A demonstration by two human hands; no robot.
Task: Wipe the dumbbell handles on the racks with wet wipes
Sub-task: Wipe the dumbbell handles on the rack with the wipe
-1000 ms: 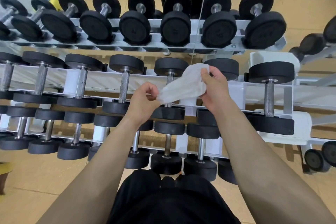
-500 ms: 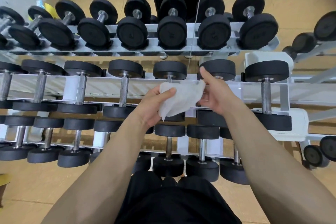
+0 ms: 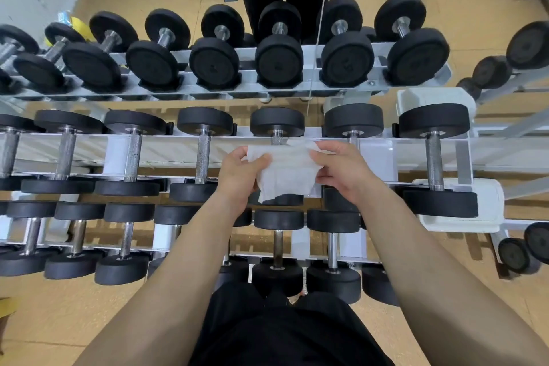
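Partly, the wet wipe (image 3: 285, 172) hides one dumbbell handle (image 3: 277, 138).

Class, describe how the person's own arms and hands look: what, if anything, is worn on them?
The left forearm and right forearm are bare, no sleeves in view. The left hand and right hand wear no gloves; no watch or rings show.

Brightness: bright, even indoor light.
Source: overhead, diffuse, out of view.
Shadows: soft, short; slatted pattern on the floor (image 3: 59, 306) below the rack (image 3: 378, 154).
Glare: mild sheen on chrome handles (image 3: 204, 154) and white rack; wipe (image 3: 286, 175) near white, folds still legible.
Focus: sharp at centre, slightly soft at corners.
Distortion: wide-angle bowing; rack rows curve toward side edges.
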